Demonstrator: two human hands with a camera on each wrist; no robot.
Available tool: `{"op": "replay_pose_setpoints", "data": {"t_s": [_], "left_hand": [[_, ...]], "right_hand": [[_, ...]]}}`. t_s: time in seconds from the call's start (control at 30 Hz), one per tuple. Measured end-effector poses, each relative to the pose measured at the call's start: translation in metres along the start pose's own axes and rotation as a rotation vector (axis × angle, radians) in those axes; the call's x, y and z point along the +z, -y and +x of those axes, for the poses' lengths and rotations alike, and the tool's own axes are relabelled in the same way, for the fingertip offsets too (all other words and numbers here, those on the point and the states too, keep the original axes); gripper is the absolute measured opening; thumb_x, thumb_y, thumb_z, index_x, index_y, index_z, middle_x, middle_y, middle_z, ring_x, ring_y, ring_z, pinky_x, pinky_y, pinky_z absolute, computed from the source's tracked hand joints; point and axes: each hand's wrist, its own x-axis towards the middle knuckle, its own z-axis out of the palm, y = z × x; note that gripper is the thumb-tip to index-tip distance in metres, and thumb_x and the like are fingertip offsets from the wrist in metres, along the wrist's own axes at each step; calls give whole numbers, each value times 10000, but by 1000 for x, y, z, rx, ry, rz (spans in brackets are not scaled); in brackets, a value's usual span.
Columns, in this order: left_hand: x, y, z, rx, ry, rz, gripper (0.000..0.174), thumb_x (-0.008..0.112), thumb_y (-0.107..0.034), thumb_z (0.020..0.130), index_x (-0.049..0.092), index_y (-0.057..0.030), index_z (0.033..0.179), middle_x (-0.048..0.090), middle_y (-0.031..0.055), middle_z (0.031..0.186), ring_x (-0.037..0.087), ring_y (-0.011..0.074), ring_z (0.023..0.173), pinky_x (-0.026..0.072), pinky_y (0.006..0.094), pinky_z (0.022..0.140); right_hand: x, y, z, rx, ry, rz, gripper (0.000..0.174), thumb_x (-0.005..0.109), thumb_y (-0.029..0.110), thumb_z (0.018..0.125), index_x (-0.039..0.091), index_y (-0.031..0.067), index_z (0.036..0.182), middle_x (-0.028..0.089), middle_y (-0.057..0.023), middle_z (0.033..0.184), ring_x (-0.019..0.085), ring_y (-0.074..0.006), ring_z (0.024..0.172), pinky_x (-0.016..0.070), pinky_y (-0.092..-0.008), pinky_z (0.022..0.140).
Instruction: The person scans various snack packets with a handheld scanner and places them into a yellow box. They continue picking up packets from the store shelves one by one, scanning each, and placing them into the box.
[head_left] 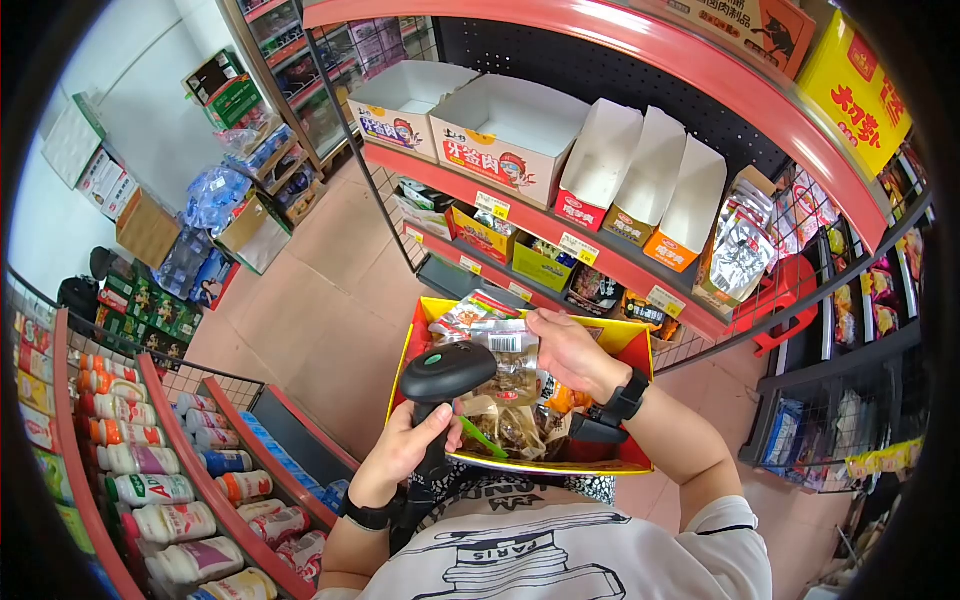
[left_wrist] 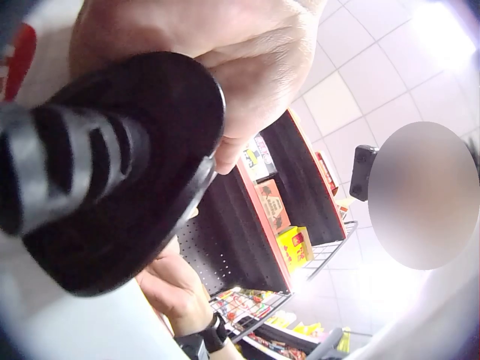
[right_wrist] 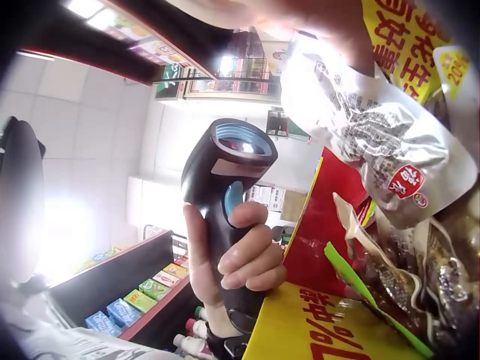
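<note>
My left hand (head_left: 405, 448) grips the handle of a black barcode scanner (head_left: 447, 373), one finger at its blue trigger in the right wrist view. The scanner's window (right_wrist: 244, 139) faces a silver-backed snack packet (right_wrist: 382, 139). My right hand (head_left: 578, 352) pinches that packet by its edge. In the head view, its barcode label (head_left: 506, 343) shows beside the scanner head. Below is a yellow and red carton (head_left: 408, 365) in front of my body, holding several more snack packets (head_left: 500, 425). The scanner's handle (left_wrist: 120, 150) fills much of the left wrist view.
Ahead stands a red-edged shelf (head_left: 540, 215) with open display boxes (head_left: 510, 140) and snack packs. Bottles (head_left: 150, 490) line racks at the left. Cartons and wrapped goods (head_left: 215, 200) are stacked by the far wall. A red plastic stool (head_left: 785, 300) stands at the right.
</note>
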Motion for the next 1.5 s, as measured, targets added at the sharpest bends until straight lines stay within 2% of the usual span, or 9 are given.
{"op": "replay_pose_setpoints", "data": {"t_s": [0.27, 0.33, 0.4, 0.53, 0.73, 1.0, 1.03, 1.17, 1.5], "left_hand": [[0, -2, 0, 0, 23, -5, 300, 539, -283, 901, 520, -5, 1013, 541, 38, 719, 526, 118, 669, 442, 261, 640], [0, -2, 1, -2, 8, -2, 286, 535, -263, 903, 516, -6, 1025, 538, 36, 721, 524, 116, 667, 441, 260, 637], [4, -3, -1, 4, -8, -1, 272, 530, -247, 904, 514, -7, 1029, 537, 37, 723, 523, 115, 664, 441, 260, 636], [2, -3, -1, 32, -11, 4, 239, 515, -205, 906, 509, -8, 1041, 536, 43, 726, 520, 114, 658, 442, 258, 635], [-2, -5, 1, 48, 1, 5, 250, 526, -221, 900, 508, -10, 1033, 541, 50, 731, 521, 115, 655, 443, 259, 635], [-4, -5, 2, 28, 10, 3, 280, 552, -252, 888, 513, -11, 1024, 545, 48, 730, 525, 114, 654, 447, 261, 639], [-4, -6, 2, 28, 16, 6, 278, 553, -252, 888, 515, -12, 1023, 547, 47, 731, 526, 113, 658, 447, 260, 641], [-3, -6, 2, 17, 18, -9, 270, 551, -245, 890, 518, -13, 1024, 550, 46, 733, 526, 113, 667, 447, 261, 648], [-8, -3, 0, 51, 51, 6, 275, 545, -235, 895, 523, -5, 1044, 555, 38, 737, 533, 114, 675, 450, 264, 650]], "right_hand": [[-10, -4, 9, -42, -3, -122, 168, 476, 179, 934, 511, 67, 1053, 562, -44, 1001, 541, -110, 875, 484, -299, 736], [-2, 4, 2, 32, -5, -574, 206, 524, 144, 898, 493, 30, 1067, 585, -42, 966, 565, -100, 870, 475, -270, 729], [-11, -7, 8, -86, 82, -712, 152, 571, 22, 821, 519, 30, 963, 598, -3, 740, 559, -62, 631, 446, -211, 524], [-13, 8, 1, -134, 94, -1008, 94, 550, 18, 828, 487, 15, 897, 581, -22, 728, 548, -62, 621, 458, -223, 495], [1, 98, -70, -866, -304, -884, 133, 504, 15, 854, 504, 44, 984, 551, -23, 772, 540, -88, 648, 470, -232, 566], [-77, 176, -138, -1285, -1130, -1254, 225, 469, -20, 847, 559, 18, 1049, 619, -118, 787, 608, -168, 718, 447, -272, 625], [-77, 178, -140, -1269, -1255, -1319, 224, 466, -11, 843, 547, 23, 1048, 616, -192, 823, 625, -291, 769, 463, -329, 659], [-85, 178, -133, -1198, -1451, -1510, 202, 452, 6, 842, 543, 28, 1020, 613, -219, 888, 578, -398, 855, 463, -414, 708], [-131, 183, -110, -738, -1523, -1678, 338, 407, -41, 768, 548, 29, 1067, 613, -224, 935, 583, -390, 892, 455, -456, 757]]}}
